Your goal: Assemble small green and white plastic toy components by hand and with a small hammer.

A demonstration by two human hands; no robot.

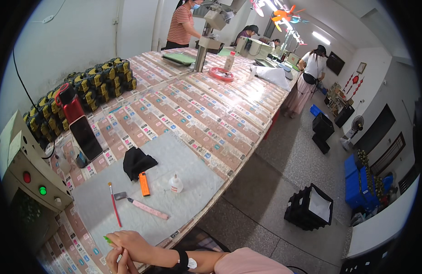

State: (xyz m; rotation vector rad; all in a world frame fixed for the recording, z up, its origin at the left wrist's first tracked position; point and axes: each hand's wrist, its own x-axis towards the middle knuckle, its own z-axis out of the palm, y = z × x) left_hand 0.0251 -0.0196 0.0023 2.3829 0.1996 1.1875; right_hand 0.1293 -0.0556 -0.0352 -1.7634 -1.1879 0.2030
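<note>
My right hand (131,243) lies at the table's near edge, a black band round its wrist. A small bright green piece (107,239) shows at its bent fingertips; its kind is too small to make out. Pressed against it from below is my left hand (121,262), fingers curled; what they hold, if anything, is hidden. Beyond the hands, on a pale sheet (192,169), lie a red-handled brush (114,206), a pink-handled tool (149,208) with a grey end, an orange block-shaped item (144,184), a small white nozzle bottle (175,184) and a black cloth (138,163).
A machine box (28,169) with red and green lights stands left. Behind it are a propped phone (86,137), a red bottle (68,100) and stacked yellow-black parts (99,84). A metal post (201,57) rises from the table. Several people work farther off. A black crate (306,208) sits on the floor right.
</note>
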